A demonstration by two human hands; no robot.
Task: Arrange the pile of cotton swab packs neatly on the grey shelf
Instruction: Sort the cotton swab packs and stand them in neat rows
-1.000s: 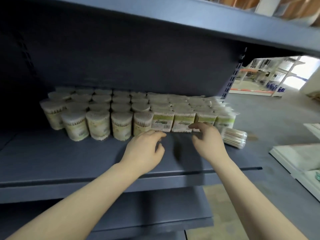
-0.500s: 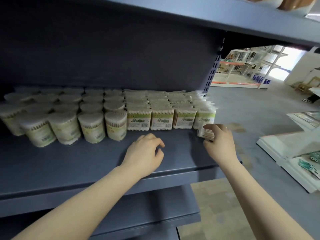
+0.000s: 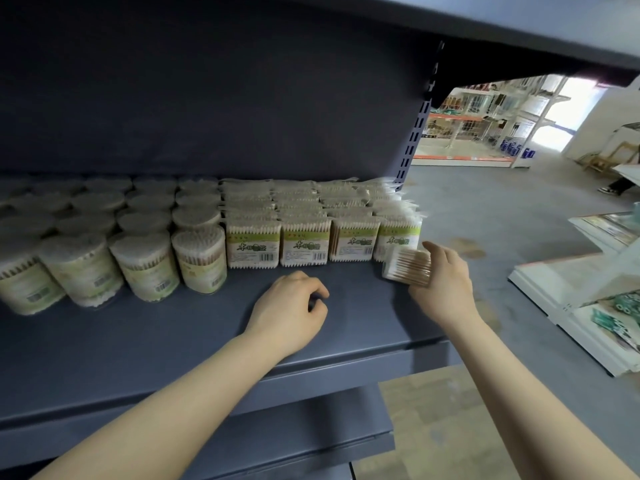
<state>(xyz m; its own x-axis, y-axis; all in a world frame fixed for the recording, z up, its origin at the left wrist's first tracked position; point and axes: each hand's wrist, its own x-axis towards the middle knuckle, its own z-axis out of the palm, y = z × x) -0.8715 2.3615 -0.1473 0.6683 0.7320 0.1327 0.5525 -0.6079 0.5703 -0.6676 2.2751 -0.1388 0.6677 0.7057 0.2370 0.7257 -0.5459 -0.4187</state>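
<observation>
Right hand wrapped round a loose swab pack, lying on its side at right of centre, just in front of the rightmost square pack, probably to stand it up and close the row. Left hand loosely curled, holding nothing, resting on the grey shelf at centre frame. Round tubs left, square packs right, rows tidy. Loose pack: clear wrap, wooden sticks showing, label not visible.

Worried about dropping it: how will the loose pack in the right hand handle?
The loose pack probably feels light, being thin swabs in clear wrap. It looks firm, tightly bundled. Lying on its side under the right hand, it may roll.
</observation>
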